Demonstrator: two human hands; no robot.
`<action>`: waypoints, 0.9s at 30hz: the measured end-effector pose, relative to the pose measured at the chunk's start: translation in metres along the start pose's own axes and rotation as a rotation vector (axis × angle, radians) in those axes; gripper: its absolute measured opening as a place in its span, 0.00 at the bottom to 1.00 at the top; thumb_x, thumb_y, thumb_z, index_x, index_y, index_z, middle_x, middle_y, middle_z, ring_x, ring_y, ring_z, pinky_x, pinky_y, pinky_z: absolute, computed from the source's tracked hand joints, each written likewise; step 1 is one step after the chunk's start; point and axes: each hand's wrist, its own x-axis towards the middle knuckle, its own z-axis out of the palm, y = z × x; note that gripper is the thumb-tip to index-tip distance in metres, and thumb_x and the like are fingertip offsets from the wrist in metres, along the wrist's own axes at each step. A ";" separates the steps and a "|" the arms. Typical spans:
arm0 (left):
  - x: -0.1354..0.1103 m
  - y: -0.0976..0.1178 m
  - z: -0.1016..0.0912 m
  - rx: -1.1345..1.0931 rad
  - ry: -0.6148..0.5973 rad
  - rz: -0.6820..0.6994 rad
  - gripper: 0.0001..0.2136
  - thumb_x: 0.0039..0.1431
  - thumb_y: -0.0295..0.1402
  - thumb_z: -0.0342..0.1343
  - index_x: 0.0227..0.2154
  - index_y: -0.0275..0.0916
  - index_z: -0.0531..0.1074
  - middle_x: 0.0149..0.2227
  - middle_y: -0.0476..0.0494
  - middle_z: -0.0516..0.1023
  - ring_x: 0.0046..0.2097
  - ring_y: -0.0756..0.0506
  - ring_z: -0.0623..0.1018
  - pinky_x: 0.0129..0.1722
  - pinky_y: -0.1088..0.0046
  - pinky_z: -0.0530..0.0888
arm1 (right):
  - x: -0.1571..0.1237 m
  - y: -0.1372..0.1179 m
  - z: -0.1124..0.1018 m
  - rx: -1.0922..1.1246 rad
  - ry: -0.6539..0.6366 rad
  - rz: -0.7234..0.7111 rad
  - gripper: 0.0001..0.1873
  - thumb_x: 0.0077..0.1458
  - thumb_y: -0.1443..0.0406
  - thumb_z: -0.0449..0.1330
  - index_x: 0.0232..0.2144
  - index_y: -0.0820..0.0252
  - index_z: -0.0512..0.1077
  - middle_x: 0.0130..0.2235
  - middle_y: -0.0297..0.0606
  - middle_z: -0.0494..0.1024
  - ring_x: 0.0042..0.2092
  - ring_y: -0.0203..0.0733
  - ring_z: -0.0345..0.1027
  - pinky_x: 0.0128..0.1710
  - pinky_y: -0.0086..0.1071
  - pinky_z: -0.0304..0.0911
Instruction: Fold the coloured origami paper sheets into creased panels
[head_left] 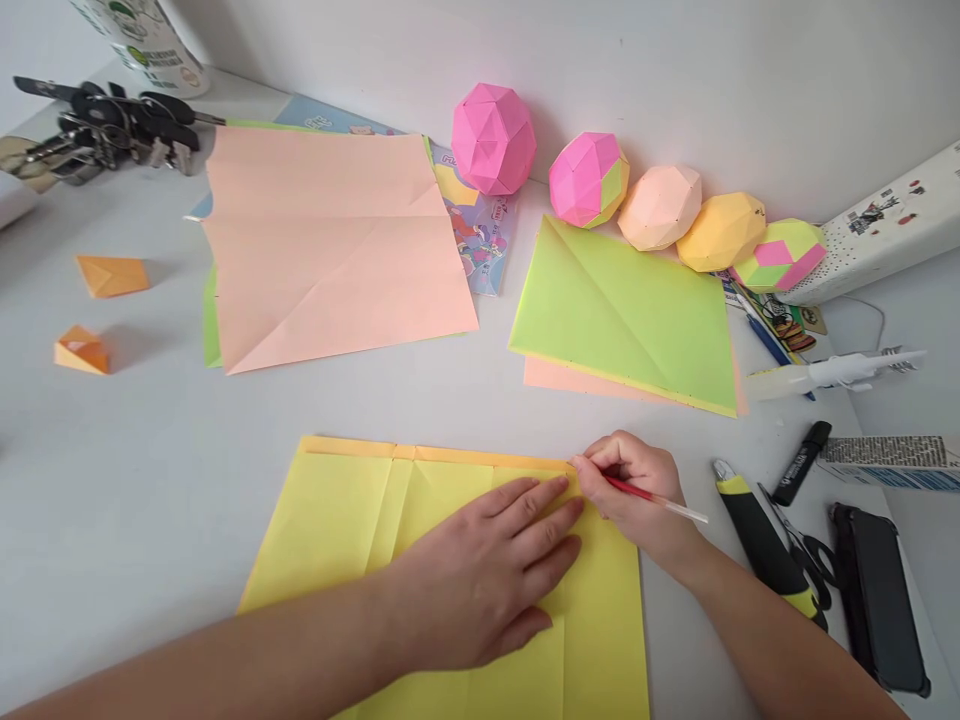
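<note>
A large sheet of yellow paper (pixel 322 530) with several fold creases lies in front of me. Along its far edge runs a narrow orange strip (pixel 450 456). My left hand (pixel 502 560) rests flat on the paper, fingers stretched out toward the right. Close by, my right hand (pixel 630 485) pinches a thin red pen refill (pixel 637 490) with a clear tail end. Its tip is at the orange strip near the sheet's far right corner, partly hidden by my fingers.
Peach sheets (pixel 337 250) and green sheets (pixel 630 310) lie farther back. Faceted paper balls (pixel 493 140) line the wall. Small orange folded pieces (pixel 112 275) sit left, below keys (pixel 112 125). At right are a utility knife (pixel 765 540), scissors (pixel 810 550), a marker (pixel 801 463) and a black phone (pixel 881 600).
</note>
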 end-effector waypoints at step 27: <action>-0.001 -0.001 -0.001 -0.007 0.023 0.002 0.23 0.65 0.44 0.45 0.56 0.34 0.66 0.62 0.37 0.63 0.63 0.33 0.60 0.63 0.56 0.54 | 0.002 0.002 -0.002 -0.030 -0.021 0.005 0.16 0.56 0.58 0.60 0.22 0.57 0.62 0.20 0.27 0.66 0.20 0.29 0.57 0.20 0.26 0.56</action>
